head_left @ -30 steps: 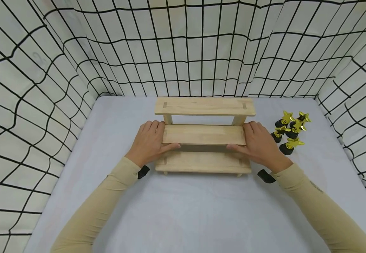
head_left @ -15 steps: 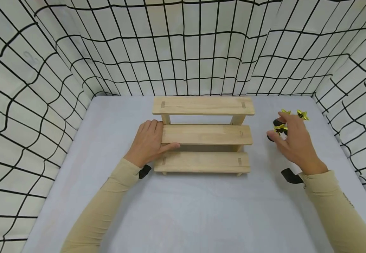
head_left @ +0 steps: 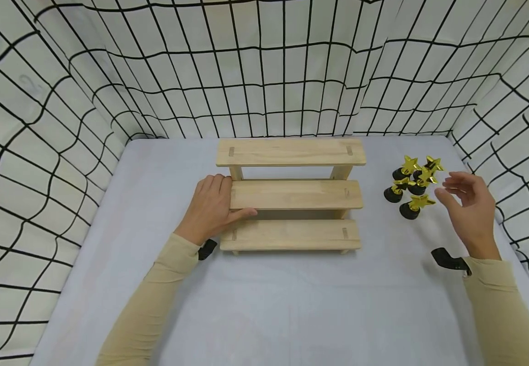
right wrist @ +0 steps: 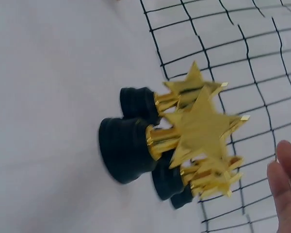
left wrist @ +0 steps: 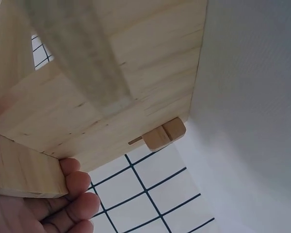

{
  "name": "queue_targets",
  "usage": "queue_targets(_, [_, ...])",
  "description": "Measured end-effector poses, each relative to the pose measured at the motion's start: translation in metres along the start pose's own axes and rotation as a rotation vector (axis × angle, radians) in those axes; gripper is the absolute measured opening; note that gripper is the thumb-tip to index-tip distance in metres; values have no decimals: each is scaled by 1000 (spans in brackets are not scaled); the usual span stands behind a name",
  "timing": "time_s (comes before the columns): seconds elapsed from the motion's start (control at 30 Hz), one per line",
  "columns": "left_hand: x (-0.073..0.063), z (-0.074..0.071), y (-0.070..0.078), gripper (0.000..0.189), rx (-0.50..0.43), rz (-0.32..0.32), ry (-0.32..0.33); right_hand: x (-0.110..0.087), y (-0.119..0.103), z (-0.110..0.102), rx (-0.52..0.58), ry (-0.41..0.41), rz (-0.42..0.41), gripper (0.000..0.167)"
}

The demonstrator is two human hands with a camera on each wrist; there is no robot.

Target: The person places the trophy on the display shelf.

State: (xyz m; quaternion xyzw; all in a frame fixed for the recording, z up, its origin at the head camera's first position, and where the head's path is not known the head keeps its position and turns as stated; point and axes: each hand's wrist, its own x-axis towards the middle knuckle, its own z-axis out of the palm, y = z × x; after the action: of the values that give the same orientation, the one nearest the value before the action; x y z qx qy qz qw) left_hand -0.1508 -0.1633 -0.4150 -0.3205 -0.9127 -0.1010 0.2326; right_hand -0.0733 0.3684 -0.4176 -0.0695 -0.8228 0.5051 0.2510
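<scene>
A three-tier wooden step shelf (head_left: 296, 194) stands on the table. My left hand (head_left: 210, 209) grips the left end of its middle tier, thumb along the front edge; in the left wrist view the fingertips (left wrist: 82, 208) curl round the end of a plank (left wrist: 31, 170). My right hand (head_left: 472, 211) hovers to the right of a group of several small gold star trophies with black bases, its fingers loosely bent and holding nothing. The nearest star trophy (head_left: 416, 206) stands upright at the front of the group. In the right wrist view this trophy (right wrist: 131, 150) overlaps the others.
A white cloth covers the table (head_left: 291, 305). Black wire grid panels (head_left: 264, 71) with white behind them rise along the back and both sides. The right grid (head_left: 520, 218) is close behind my right hand.
My right hand has let go of the shelf's right end, passed over the trophies and moved to their right side. The left hand keeps its hold on the shelf.
</scene>
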Motion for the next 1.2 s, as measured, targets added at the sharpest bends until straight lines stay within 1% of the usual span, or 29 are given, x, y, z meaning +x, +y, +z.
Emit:
queue_targets(0.07, [0,1,1,105,7,-2,5,-2,8,-2,106,3,71,45])
queue_targets(0.13, [1,1,1,106,17,-1,9,-5,16,-2,240,2,122,45])
queue_targets(0.23, [0,2,0,107,27,0,21,-9,27,0,421,0,153,46])
queue_targets(0.3, [-1,2,0,106,31,-1,30,-11,34,3,460,-13,159,48])
queue_targets(0.37, [-2,3,-1,106,31,-4,35,-12,39,7,466,-15,167,50])
queue_targets(0.5, [-4,3,-1,106,12,-20,25,-14,46,12,457,-40,183,50])
queue_targets(0.63, [-6,2,-1,103,-14,-27,11,-17,54,14,434,-71,199,47])
queue_targets(0.73, [-6,1,-1,102,-13,-24,5,-21,60,15,369,-104,223,46])
queue_targets(0.83, [-5,0,0,104,-5,-17,2,-25,63,16,290,-125,238,44])
queue_targets(0.87, [-4,0,0,105,-4,-15,3,-27,63,17,279,-130,237,45])
queue_targets(1.03, [-2,3,0,104,-17,-8,16,-30,61,17,206,-135,209,45])
queue_targets(1.2, [-2,5,-1,98,-34,-13,23,-27,62,17,61,-139,173,44])
